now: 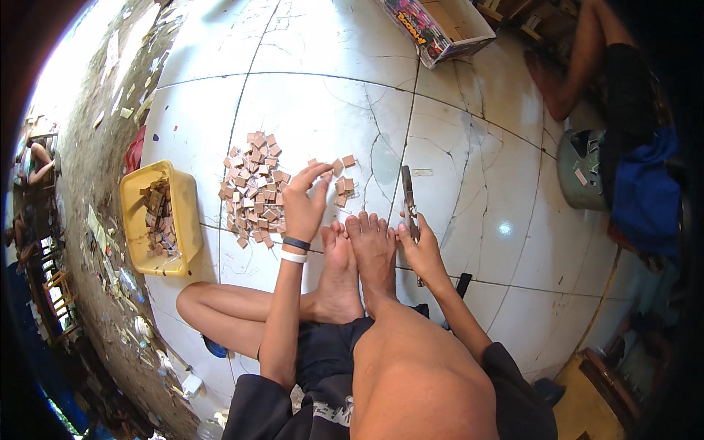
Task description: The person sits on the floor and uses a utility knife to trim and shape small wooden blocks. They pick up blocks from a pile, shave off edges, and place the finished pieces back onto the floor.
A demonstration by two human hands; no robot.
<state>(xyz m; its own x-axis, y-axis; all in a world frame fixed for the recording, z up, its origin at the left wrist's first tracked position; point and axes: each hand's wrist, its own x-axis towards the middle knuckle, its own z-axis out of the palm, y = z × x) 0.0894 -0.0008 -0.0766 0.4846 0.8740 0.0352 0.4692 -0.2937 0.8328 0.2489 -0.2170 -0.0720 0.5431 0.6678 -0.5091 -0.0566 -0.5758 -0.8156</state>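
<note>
My left hand (305, 204) is above the tiled floor, thumb and index finger closed at the tips on a small brown square piece (337, 167). Just left of it spreads a pile of similar brown square pieces (253, 192), some with pale edges. A smaller cluster of brown pieces (345, 188) lies right of my fingers, beyond my bare feet (372, 253). My right hand (423, 251) is wrapped round a long, narrow dark tool (408, 192) pointing away from me. The exact kind of tool is hard to make out.
A yellow tub (189, 220) with brown scraps stands at the left, beside littered bare ground (110, 242). An open printed cardboard box (469, 45) sits at the far side. On the right are another person's leg (587, 59) and a grey-green container (568, 169).
</note>
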